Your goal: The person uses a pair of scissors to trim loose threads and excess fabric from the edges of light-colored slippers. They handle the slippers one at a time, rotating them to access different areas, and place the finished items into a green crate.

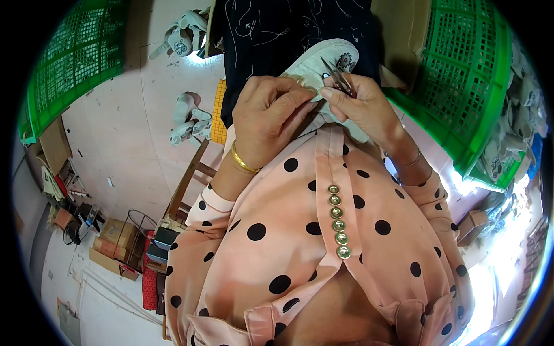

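A pale grey-white shoe (pixel 314 63), with a dark gear-shaped print near its toe, rests on my lap with the toe pointing away. My left hand (pixel 266 112) is closed at the shoe's left side. Its thumb and forefinger pinch together at the upper; whether a thread is between them is too small to tell. Small dark metal scissors (pixel 339 77) are gripped in my right hand (pixel 365 106), over the right side of the shoe. Their points stick up toward the toe, slightly apart. Both hands hide the heel end.
Green plastic baskets stand at the far left (pixel 81 63) and at the right (pixel 461 75); more pale shoes (pixel 508 138) lie beyond the right one. Other shoes lie on the floor (pixel 138 109) to my left. Loose threads cling to my dark trousers (pixel 259 34). Cardboard boxes (pixel 115 239) stand at the lower left.
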Demonstrator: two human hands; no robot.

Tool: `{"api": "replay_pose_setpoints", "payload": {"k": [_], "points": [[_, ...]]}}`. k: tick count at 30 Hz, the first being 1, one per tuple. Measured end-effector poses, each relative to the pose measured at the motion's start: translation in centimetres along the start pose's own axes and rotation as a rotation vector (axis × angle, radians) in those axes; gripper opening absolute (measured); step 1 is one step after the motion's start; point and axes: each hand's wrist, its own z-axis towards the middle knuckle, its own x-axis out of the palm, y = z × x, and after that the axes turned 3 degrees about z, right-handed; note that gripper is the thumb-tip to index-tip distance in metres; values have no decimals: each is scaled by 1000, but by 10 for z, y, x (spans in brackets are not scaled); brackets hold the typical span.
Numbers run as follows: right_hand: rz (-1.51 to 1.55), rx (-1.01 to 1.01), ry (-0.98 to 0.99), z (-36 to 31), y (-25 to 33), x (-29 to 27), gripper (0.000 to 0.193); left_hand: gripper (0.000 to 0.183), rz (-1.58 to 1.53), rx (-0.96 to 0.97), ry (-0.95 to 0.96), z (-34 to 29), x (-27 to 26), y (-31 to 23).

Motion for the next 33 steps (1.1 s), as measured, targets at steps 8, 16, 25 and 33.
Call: {"api": "replay_pose_setpoints", "payload": {"k": [8,16,25,33], "points": [[9,-23,-1,-1,-4,-1,21,27,-41,17,-82,-7,5,5],[-6,-50,-51,-2,-1,3,23,30,56,-21,-29,0,4,-3],[22,-83,-73,-1,-8,7,23,30,-22,-7,-37,-5,5,1],[-328,-296,-164,6,-9,-1,18,29,134,-192,7,-14,-2,3]]}}
